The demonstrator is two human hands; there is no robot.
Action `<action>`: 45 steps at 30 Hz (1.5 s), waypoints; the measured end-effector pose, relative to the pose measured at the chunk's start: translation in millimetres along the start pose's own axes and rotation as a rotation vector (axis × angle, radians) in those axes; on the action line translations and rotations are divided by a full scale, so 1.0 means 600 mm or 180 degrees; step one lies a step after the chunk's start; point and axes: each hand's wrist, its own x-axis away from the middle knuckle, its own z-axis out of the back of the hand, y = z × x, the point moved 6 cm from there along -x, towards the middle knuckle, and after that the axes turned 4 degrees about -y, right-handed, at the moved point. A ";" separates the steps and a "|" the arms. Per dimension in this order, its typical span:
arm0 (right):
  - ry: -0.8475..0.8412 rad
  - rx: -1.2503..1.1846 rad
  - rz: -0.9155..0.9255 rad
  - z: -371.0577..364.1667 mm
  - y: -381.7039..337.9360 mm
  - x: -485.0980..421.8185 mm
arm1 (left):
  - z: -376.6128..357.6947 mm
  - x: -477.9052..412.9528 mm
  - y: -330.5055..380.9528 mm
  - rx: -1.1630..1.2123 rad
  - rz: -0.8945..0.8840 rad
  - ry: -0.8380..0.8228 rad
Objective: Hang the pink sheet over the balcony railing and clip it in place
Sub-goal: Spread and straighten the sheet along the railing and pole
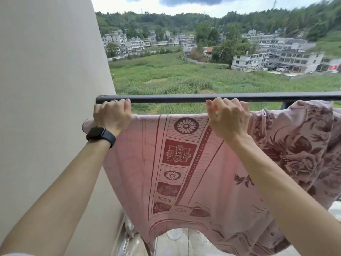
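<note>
While the pink sheet (pixel 184 163) is held up by its top edge, both hands are kept just beneath the black balcony railing (pixel 203 98). The edge is gripped with curled fingers by the left hand (pixel 112 116) near the sheet's left corner, close to the beige wall (pixel 46 89), and by the right hand (pixel 228 118) further along. Between the hands the edge is stretched level, slightly below the rail, and the cloth is hung downward on the near side. Its flowered part is bunched right of the right hand, by a railing post (pixel 286 105). A dark watch (pixel 100 135) is worn on the left wrist.
</note>
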 end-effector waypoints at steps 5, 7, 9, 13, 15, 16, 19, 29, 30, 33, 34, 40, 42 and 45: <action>0.0365 0.0204 0.0307 -0.021 -0.002 0.081 | -0.006 0.073 0.117 0.0208 -0.0653 0.0431; 0.0244 0.0264 0.0320 -0.015 0.007 0.069 | -0.013 0.074 0.131 0.0222 -0.0620 0.0297; -0.0134 0.0221 0.0277 -0.004 0.016 0.038 | -0.013 0.061 0.140 0.0175 -0.0372 0.0048; -0.0563 -0.0310 0.0565 0.018 0.042 0.029 | 0.002 0.060 0.242 0.0310 -0.0624 0.0005; 0.0023 -0.0524 0.0529 0.050 0.085 0.065 | 0.012 0.083 0.321 0.0536 -0.0931 0.0142; 0.0355 -0.0485 0.0414 0.067 0.120 0.085 | 0.015 0.094 0.359 0.0647 -0.1063 0.0204; 0.0735 0.0225 -0.0337 0.105 0.266 0.124 | 0.015 0.114 0.462 0.0832 -0.1389 0.0291; 0.0413 0.0239 0.0114 0.179 0.542 -0.001 | -0.016 0.108 0.478 0.0631 -0.0734 0.0404; 0.0319 0.0265 -0.0166 0.188 0.567 -0.017 | -0.016 0.102 0.466 0.0561 -0.0615 0.0350; -0.0635 0.0748 -0.0814 0.181 0.599 -0.050 | -0.015 0.091 0.471 0.0344 -0.0312 0.0095; -0.0952 0.0709 -0.0782 0.172 0.593 -0.050 | -0.011 0.092 0.484 0.0325 -0.0195 0.0068; -0.0436 -0.0066 -0.0307 0.151 0.538 0.046 | 0.022 0.121 0.664 0.0484 -0.0832 0.0257; -0.0338 -0.0102 -0.0108 0.148 0.545 0.065 | 0.009 0.137 0.730 0.0435 -0.1110 0.0039; -0.0033 -0.0081 -0.0281 0.158 0.594 0.075 | -0.012 0.156 0.770 0.0196 -0.1321 0.0097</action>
